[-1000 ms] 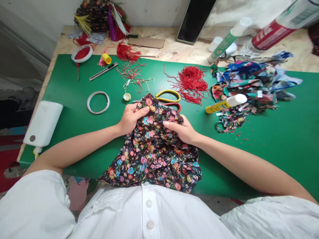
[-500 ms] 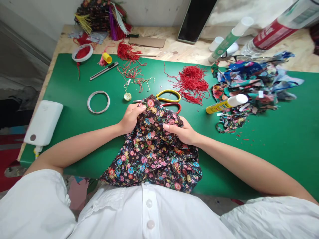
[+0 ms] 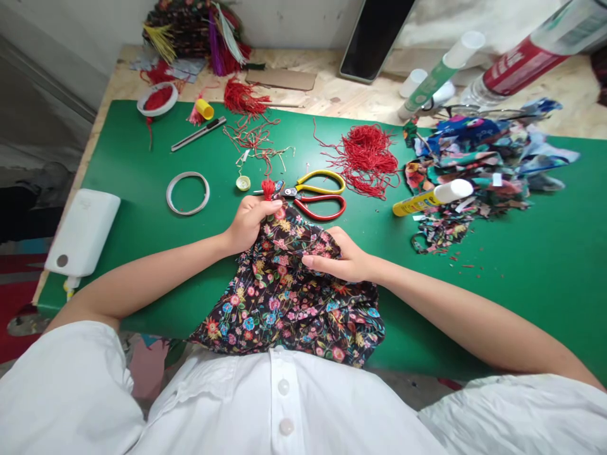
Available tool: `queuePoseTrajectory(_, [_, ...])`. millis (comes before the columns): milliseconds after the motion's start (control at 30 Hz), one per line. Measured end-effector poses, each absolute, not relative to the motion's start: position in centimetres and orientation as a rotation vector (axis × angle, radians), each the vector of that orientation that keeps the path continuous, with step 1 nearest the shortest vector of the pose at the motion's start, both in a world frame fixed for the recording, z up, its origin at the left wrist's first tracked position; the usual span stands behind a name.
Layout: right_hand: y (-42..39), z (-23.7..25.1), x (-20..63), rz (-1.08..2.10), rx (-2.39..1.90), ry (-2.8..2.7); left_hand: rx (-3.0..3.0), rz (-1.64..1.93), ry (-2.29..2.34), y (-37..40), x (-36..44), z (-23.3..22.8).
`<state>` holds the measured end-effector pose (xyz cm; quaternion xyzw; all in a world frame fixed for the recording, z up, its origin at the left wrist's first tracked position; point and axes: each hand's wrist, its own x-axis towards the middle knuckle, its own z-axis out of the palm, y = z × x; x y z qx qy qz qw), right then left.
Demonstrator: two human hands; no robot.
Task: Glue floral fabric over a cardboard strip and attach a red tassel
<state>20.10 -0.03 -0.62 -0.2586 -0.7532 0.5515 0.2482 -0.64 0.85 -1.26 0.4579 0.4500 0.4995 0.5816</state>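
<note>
Black floral fabric [image 3: 289, 303] spreads over the front of the green mat and reaches my shirt. My left hand [image 3: 249, 224] pinches its upper left edge, thumb on top. A small red tassel [image 3: 268, 188] shows just above that thumb. My right hand [image 3: 344, 256] grips a fold of the fabric farther right, thumb over it and fingers partly hidden behind. Beyond the cloth lie scissors [image 3: 320, 194] with one yellow and one red handle, their blades partly covered by the tassel and cloth.
Red thread [image 3: 367, 158] lies in a loose heap behind the scissors. A yellow glue stick [image 3: 431, 197] rests against fabric scraps [image 3: 474, 151] on the right. A tape ring [image 3: 188, 193], a utility knife [image 3: 198, 134] and a white power bank [image 3: 83, 232] are at left.
The fabric's top edge has dropped toward me, uncovering the scissors' pivot and red handle. A red tassel has come into sight at my left thumb. My right hand has shifted slightly left and down.
</note>
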Motion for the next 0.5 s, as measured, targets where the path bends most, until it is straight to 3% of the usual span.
queuePoseTrajectory(500, [-0.48,-0.79,20.03,1.367,-0.863,-1.806,1.193,1.099,1.186,0.72,-0.65,-0.95])
